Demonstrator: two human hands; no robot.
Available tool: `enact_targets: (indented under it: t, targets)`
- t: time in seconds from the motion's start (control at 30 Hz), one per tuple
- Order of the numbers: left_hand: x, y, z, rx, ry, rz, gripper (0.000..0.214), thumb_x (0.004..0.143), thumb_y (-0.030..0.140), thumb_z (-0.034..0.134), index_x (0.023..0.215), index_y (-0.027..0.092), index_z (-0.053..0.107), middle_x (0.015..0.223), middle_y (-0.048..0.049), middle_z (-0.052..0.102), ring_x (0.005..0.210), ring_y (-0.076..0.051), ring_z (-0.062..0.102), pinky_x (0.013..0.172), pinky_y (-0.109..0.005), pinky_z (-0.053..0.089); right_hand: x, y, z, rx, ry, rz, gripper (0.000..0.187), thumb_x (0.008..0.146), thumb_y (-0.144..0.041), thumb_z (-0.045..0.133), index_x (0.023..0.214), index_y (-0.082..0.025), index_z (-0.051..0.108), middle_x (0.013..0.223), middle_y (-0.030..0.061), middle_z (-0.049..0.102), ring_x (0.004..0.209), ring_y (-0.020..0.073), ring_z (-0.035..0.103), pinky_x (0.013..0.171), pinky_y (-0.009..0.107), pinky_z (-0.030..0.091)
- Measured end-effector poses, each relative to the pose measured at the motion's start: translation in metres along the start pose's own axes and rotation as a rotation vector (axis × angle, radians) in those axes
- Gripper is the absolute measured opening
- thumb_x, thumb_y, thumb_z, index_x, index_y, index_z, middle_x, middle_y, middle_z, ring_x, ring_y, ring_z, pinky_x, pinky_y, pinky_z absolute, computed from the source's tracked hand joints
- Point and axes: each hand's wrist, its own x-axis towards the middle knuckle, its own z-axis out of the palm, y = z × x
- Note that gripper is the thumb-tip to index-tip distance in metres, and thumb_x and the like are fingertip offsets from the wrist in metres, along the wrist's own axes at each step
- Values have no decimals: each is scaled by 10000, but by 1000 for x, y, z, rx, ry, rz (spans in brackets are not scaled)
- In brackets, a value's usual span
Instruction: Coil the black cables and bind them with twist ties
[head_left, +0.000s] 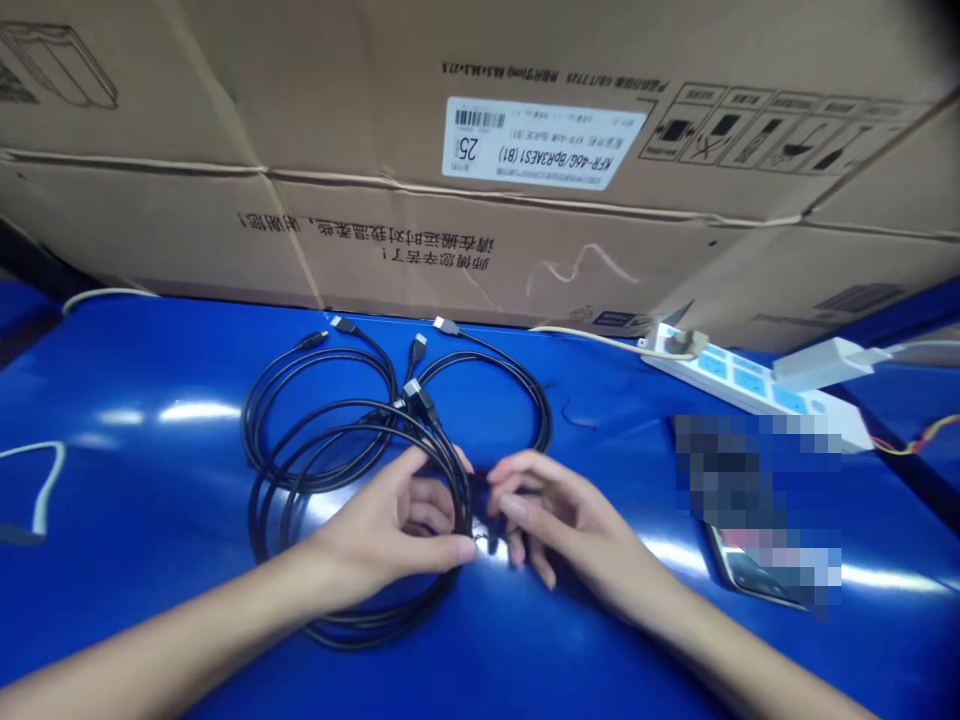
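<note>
My left hand [412, 520] grips the right side of a coiled black cable [461, 490], its thumb in front of the strands and fingers through the loop. The coil is tilted and raised in part over the others. To the right of the coil, my right hand [544, 515] has its fingers loosely curved and apart, with nothing visible in them. A small dark thing by the left thumb tip is too small to make out. Behind lie two more black coils, a left one [251, 400] and a right one [541, 395], with plug ends [447, 326] showing.
A large cardboard box [360, 240] stands along the back. On the right are a white power strip [739, 380] with a plugged-in charger [821, 362] and a partly blurred phone [757, 580]. A pale cord [49, 490] lies at left on the blue table [150, 520].
</note>
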Motion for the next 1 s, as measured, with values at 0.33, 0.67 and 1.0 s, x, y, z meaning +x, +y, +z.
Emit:
enact_targets:
  t: [0.33,0.67,1.0]
  targets:
    - [1,-3,-3,-82,-1,28,654,722,212,872,1251,238,487,884,5,678,769,-122,618,738,-272,460,-6,-10,-16,-1103,43,-1024,198,914,-193,766,1106,-178,719,964,69,815,841,202,758,702,322,627]
    - [0,0,-1,-161,3,19,629,693,185,898,1205,230,536,867,6,688,799,-134,637,798,-304,495,-1,4,-11,-1031,61,-914,150,945,-135,694,1082,-181,731,1069,92,788,980,223,717,830,352,618]
    - [2,-6,-3,-125,31,84,581,710,205,894,1161,250,530,874,25,668,784,-118,626,785,-281,489,0,4,-1,-781,48,-743,186,957,-143,671,1119,-233,692,971,50,784,886,202,725,820,333,589]
